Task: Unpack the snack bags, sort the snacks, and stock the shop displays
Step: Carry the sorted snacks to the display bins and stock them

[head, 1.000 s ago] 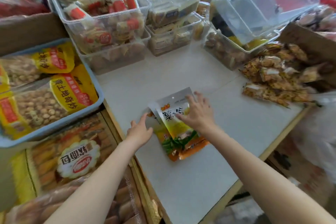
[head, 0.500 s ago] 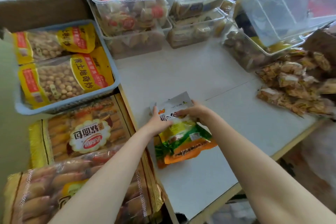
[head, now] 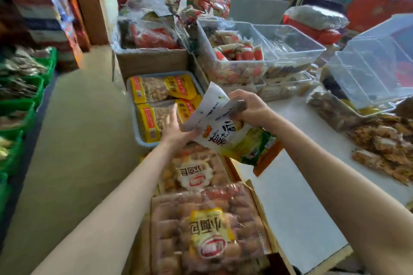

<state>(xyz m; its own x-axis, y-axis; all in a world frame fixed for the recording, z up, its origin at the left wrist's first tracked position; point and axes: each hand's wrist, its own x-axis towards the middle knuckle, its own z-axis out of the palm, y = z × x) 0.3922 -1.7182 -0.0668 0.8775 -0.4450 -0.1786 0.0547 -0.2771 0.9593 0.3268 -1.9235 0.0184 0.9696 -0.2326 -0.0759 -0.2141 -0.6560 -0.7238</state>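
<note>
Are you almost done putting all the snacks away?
Not yet. Done: the clear bins and the blue tray already hold sorted packs. In hand: the left hand and right hand hold green-and-yellow snack bags above the table. Left: a loose snack pile still waits there.

I count two hands (head: 174, 127), two yellow peanut bags (head: 163, 89) in one grey tray (head: 143, 140), two bread packs (head: 207, 230), one table (head: 290, 196).

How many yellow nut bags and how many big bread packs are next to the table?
Yellow nut bags in the blue tray: 2
Big bread packs: 2
Total: 4
</note>
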